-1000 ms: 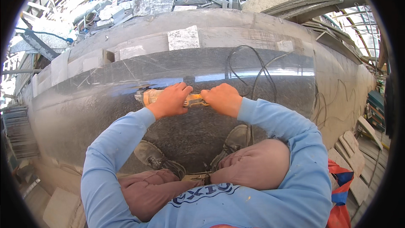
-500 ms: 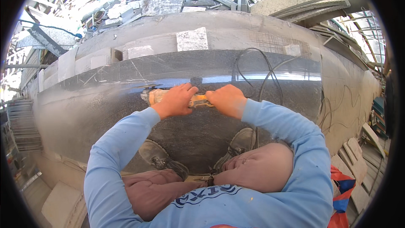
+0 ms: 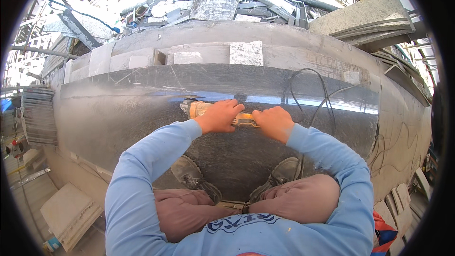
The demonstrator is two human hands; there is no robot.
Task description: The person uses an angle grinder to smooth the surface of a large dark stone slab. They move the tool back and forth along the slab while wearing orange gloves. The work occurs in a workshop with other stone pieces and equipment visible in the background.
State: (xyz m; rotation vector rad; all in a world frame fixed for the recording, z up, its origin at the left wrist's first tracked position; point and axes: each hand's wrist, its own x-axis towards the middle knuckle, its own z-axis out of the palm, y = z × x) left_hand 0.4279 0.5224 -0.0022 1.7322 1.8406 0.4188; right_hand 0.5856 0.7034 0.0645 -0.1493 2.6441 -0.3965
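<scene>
An orange-and-grey angle grinder (image 3: 199,109) lies across the front of me, its head to the left. My left hand (image 3: 220,115) is wrapped over the middle of its body. Around its rear end, at the right, my right hand (image 3: 274,121) is closed. The grinder's thin disc (image 3: 190,97) meets a dark stone slab (image 3: 227,149) at a pale straight line, and a cloud of dust spreads leftward from it. I squat with both shoes on the slab. The undersides of my fingers are hidden.
A black cable (image 3: 327,99) loops over the slab's right part. Pale stone offcuts (image 3: 246,53) stand along the far edge. Broken stone pieces (image 3: 265,4) heap up beyond. Stacked slabs (image 3: 369,16) lie at far right, square tiles (image 3: 66,211) at near left.
The whole view has shifted, so the slab and hands appear farther right and slightly lower. Both hands keep their grip on the grinder, and dust still streams left.
</scene>
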